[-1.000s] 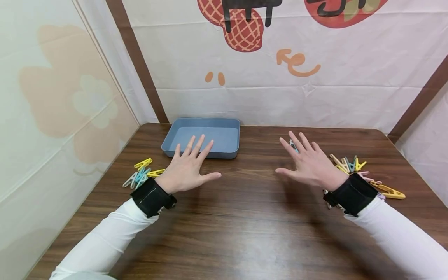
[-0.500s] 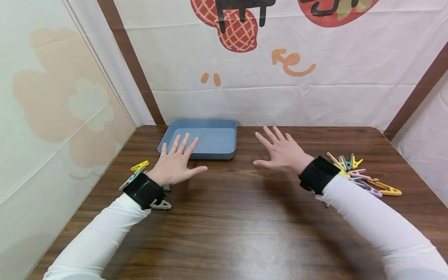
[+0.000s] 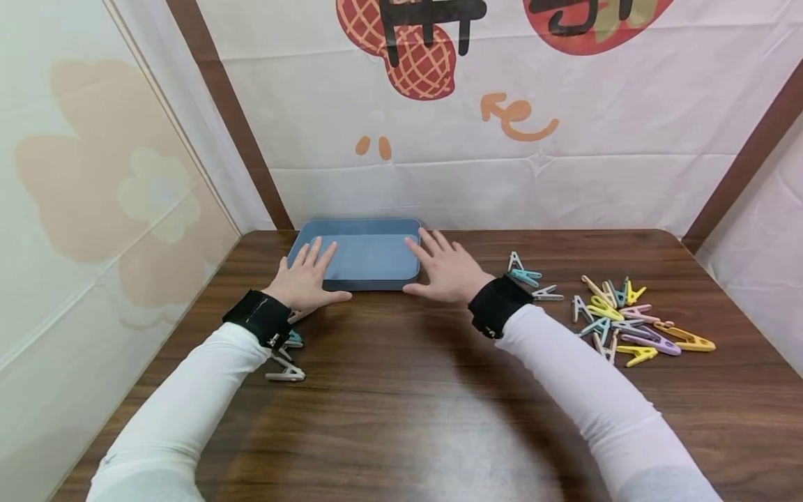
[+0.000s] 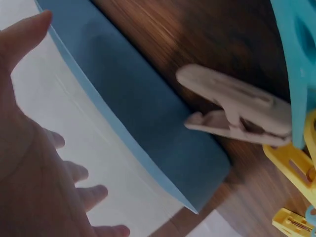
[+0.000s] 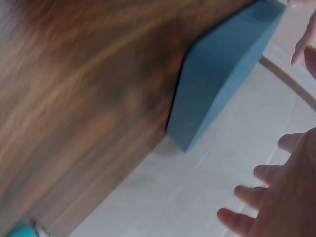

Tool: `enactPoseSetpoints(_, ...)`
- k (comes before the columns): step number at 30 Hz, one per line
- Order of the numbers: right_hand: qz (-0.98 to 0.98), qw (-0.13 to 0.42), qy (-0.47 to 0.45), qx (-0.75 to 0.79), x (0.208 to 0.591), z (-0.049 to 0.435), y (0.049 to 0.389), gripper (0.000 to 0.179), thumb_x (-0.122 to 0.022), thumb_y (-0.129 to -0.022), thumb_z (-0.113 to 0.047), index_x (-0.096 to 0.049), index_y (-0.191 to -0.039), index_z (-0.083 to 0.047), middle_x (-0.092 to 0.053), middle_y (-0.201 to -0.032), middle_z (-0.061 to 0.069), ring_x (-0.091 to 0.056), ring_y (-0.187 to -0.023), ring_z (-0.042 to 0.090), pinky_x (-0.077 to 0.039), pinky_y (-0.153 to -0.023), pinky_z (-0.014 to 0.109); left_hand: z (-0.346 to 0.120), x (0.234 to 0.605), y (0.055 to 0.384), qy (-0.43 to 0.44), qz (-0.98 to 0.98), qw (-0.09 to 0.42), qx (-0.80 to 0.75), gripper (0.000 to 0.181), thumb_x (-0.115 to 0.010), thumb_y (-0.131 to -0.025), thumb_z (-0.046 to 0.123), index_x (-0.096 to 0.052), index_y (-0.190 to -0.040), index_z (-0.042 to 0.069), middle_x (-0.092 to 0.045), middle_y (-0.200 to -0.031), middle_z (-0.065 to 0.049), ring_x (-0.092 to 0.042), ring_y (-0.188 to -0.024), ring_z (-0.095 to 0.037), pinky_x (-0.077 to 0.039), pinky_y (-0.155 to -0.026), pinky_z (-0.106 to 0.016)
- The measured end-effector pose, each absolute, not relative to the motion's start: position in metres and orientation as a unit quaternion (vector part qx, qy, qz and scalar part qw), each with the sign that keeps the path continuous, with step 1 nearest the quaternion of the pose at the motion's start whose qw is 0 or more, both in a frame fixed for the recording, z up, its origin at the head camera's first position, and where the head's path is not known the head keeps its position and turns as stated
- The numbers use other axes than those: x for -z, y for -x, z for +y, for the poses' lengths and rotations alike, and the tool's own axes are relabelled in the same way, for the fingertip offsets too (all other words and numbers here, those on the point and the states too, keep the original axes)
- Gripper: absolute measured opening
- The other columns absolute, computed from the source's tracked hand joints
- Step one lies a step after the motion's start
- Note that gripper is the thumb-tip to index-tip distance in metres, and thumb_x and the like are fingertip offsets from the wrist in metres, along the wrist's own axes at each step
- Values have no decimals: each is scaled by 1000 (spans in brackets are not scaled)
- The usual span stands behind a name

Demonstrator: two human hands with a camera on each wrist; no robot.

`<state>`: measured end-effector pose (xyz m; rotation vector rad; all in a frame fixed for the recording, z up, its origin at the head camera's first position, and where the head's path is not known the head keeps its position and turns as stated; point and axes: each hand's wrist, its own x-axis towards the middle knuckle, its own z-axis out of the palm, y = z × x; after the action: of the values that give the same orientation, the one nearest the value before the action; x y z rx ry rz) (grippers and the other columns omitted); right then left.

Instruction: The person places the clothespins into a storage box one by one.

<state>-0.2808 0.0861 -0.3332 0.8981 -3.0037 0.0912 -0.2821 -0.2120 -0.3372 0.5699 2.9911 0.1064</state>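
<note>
A shallow blue tray (image 3: pixel 371 285) stands at the back of the wooden table. My left hand (image 3: pixel 302 284) is over its front left corner, fingers spread and straight, holding nothing. At the tray's right side my right hand (image 3: pixel 448 272) reaches forward, also spread and holding nothing. In both wrist views the fingers look apart from the tray wall (image 4: pixel 113 89); whether either hand touches it in the head view I cannot tell. Nearest my left hand, a beige clothespin (image 4: pixel 237 101) lies by the tray. The left wrist hides part of that group in the head view.
Several mixed-colour clothespins lie at the right, including a purple clothespin (image 3: pixel 652 340) and an orange clothespin (image 3: pixel 686 337). A teal clothespin (image 3: pixel 525 277) lies closer to the right hand. A white clothespin (image 3: pixel 286 374) is below the left wrist. A printed cloth (image 3: pixel 477 188) hangs behind the table.
My right hand has moved left, from near the right-hand clothespins to the tray's right side, uncovering them. My left hand has shifted slightly left, staying by the tray's left front.
</note>
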Motion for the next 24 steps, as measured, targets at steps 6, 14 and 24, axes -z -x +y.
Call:
enactPoseSetpoints(6,-944,17,-328,-11,344,61,281,79,-50,-97,-52,-12,-157,-16,-9,-161,16,-14,-146,33,-24,-112,50,-213,336,288,-180,978,97,-33,90,-59,-94,45,-6,-155,5,-1,-157,-29,-7,-142,-48,-9,-106,-70)
enactPoseSetpoints(14,-940,-3,-340,-14,359,51,282,70,-53,-100,-34,-17,-155,-10,-20,-158,19,-23,-143,31,-30,-110,40,-212,340,290,-173,971,164,-22,69,-50,-101,30,-16,-153,0,-19,-152,-33,-20,-138,-50,-15,-109,-63)
enactPoseSetpoints(24,-932,36,-359,17,376,55,289,41,-55,-101,-22,-50,-138,-6,-61,-124,12,-52,-121,26,-35,-106,37,-218,349,295,-215,969,121,-1,41,-40,-100,2,-43,-141,-6,-53,-132,-28,-49,-122,-44,-42,-97,-52)
